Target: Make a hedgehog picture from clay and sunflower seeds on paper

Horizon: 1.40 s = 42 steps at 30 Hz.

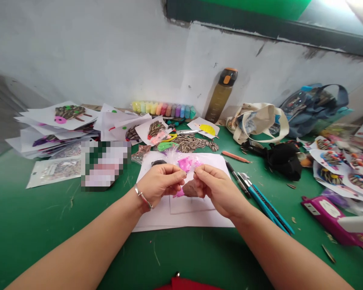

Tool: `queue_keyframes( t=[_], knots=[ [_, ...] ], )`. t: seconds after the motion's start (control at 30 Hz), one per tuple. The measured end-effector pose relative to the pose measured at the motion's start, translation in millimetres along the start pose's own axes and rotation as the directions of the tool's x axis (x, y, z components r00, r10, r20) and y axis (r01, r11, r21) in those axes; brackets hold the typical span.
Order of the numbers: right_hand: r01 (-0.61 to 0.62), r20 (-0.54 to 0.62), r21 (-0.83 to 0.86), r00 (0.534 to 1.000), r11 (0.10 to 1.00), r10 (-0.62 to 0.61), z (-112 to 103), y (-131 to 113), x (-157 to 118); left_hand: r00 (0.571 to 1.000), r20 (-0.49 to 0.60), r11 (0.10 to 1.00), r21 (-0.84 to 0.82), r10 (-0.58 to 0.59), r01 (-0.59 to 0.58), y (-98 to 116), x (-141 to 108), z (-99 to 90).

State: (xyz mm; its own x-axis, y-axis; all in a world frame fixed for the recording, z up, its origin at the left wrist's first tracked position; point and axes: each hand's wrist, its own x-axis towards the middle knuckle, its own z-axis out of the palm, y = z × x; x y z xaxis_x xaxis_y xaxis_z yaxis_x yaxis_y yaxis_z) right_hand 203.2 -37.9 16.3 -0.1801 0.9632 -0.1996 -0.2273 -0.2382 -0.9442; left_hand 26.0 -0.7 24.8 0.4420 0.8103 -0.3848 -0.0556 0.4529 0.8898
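Observation:
My left hand [166, 184], with a silver bracelet [144, 198] at the wrist, has thumb and forefinger pinched together. Facing it, my right hand [213, 187] is pinched the same way, a small gap between the two. A tiny dark speck shows at each pair of fingertips, too small to name. Below the hands lies white paper [157, 219] with a smaller sheet on top. On it a brown shape [191, 189] with pink at its left edge is partly hidden by my right fingers. Just behind are pink clay in clear plastic [186, 163] and a black lump [159, 162].
Sunflower seeds [193, 143] are heaped behind the paper, near yellow-handled scissors [172, 138]. Stacked seed pictures [57, 129] stand at left. Pens and a blue cutter [264, 203] lie at right, with a magenta device [329, 217] beyond. A bottle [220, 96] leans against the wall.

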Motion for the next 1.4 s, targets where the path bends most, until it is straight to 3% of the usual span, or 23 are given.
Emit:
queue_keyframes(
  t=[0.3,0.6,0.7,0.93,1.03,1.13,1.3,1.4],
  knots=[
    [-0.087,0.117,0.097,0.990,0.991,0.076,-5.4,-5.0,-1.6,1.000,-0.013,1.000,-0.011,0.002,-0.003,0.5,0.5,-0.8],
    [-0.085,0.058,0.178,0.995,0.980,0.076,-6.3,-11.9,-2.3,0.997,-0.070,1.000,-0.021,0.010,-0.012,3.4,0.1,-1.4],
    [-0.066,0.034,0.123,0.997,0.990,0.063,-6.5,-11.6,-1.8,0.998,-0.062,1.000,-0.023,0.012,-0.013,3.1,0.6,-2.0],
    [0.054,-0.023,-0.176,0.998,0.983,-0.059,-7.4,-6.9,-0.9,0.998,-0.056,0.999,-0.025,0.023,-0.024,1.6,2.2,-4.4],
    [0.104,-0.009,-0.145,0.994,0.984,-0.107,-2.6,-4.3,-0.4,0.999,-0.050,1.000,-0.019,0.022,-0.023,0.8,3.1,-4.9],
    [0.069,0.007,-0.091,0.998,0.993,-0.069,0.6,-1.9,1.7,0.999,-0.050,1.000,-0.010,0.014,-0.014,0.5,3.5,-4.3],
    [0.050,-0.112,-0.251,0.990,0.967,-0.081,-6.9,-0.1,5.5,0.999,-0.054,1.000,-0.009,-0.002,0.002,1.6,2.9,-2.9],
    [0.070,-0.113,-0.258,0.988,0.964,-0.102,-8.7,1.2,5.6,0.998,-0.058,1.000,-0.011,-0.005,0.005,1.8,3.1,-3.4]
  ],
)
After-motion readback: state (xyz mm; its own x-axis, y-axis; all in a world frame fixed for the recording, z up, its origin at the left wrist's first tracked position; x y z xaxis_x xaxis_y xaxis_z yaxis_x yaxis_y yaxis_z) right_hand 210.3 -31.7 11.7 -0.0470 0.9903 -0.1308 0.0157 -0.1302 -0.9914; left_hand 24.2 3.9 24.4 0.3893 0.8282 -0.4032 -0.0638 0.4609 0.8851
